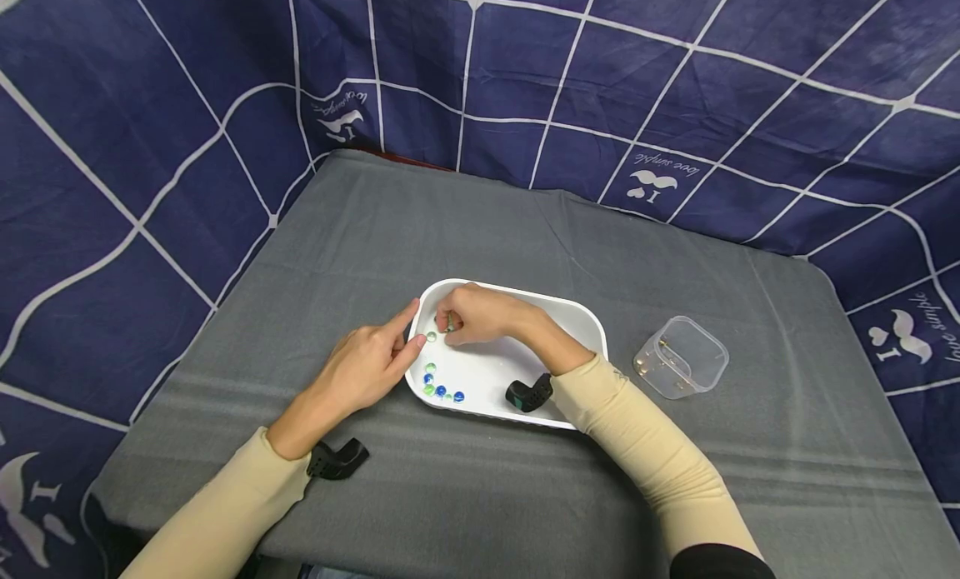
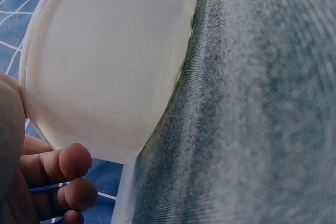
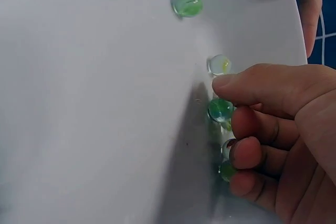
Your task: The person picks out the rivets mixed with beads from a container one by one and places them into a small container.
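Observation:
A white oblong tray point(image 1: 510, 391) holds several glass marbles. My left hand point(image 1: 367, 366) grips its left rim, the thumb over the edge and the index finger along the outside. In the left wrist view the other fingers point(image 2: 76, 161) are loosely bent outside the tray's wall point(image 2: 105, 66). My right hand point(image 1: 480, 314) reaches inside to the tray's far left end. Its thumb and index finger pinch a green marble point(image 3: 220, 109). A clear marble with a yellow streak point(image 3: 219, 65) lies beside the thumb, and a darker green marble point(image 3: 227, 171) sits by the lower fingertips.
Blue marbles point(image 1: 441, 391) and green marbles point(image 1: 431, 368) gather in the tray's near left corner. A clear plastic container point(image 1: 681, 358) with a few small things in it stands right of the tray. Grey cloth point(image 1: 480, 496) covers the table; a blue checked curtain point(image 1: 525, 79) hangs behind.

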The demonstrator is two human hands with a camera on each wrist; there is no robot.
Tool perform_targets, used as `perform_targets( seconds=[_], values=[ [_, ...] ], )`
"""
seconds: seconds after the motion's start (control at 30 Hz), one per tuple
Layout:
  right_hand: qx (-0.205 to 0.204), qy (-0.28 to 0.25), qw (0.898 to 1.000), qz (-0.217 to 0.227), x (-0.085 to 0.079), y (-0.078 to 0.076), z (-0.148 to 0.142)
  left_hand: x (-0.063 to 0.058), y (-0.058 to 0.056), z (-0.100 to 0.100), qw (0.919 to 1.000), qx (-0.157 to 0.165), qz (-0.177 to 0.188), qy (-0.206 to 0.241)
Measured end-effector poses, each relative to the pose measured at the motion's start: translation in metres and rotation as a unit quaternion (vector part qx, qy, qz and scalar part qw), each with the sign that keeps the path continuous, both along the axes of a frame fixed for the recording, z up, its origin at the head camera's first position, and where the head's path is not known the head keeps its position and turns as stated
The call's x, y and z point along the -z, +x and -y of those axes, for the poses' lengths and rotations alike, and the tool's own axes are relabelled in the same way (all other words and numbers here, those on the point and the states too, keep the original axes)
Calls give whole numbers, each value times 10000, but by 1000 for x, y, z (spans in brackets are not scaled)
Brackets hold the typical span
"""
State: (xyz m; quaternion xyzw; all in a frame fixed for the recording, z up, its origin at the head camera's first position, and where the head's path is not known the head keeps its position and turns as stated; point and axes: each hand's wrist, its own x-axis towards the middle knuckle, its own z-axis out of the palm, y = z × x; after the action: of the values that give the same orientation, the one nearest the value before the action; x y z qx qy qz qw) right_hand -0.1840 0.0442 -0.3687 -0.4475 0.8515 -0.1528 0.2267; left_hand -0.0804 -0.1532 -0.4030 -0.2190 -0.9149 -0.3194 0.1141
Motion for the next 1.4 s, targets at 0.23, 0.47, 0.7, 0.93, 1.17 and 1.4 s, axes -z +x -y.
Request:
perform_targets(
  seconds=[0.23,0.47,0.7,0.93,1.17,1.4],
  values=[
    [279,-203,9993,170,-6,0,-4,-1,0,0,10000,-17,-7,-43],
    [421,-413,9980,246,-10,-2,-9,-1,0,0,10000,0,-16,-41],
    [450,-614,9964,363,-13,-1,-13,-2,0,1,10000,-12,22,-51],
    [459,-827,9947,415,-20,0,-20,-3,0,0,9999,-21,41,-95],
    [554,-961,9930,407,-26,2,-28,-4,0,-1,9999,-16,90,-120],
    [637,-1013,9920,390,-30,4,-33,-4,1,-1,9999,-37,135,-101]
  ],
)
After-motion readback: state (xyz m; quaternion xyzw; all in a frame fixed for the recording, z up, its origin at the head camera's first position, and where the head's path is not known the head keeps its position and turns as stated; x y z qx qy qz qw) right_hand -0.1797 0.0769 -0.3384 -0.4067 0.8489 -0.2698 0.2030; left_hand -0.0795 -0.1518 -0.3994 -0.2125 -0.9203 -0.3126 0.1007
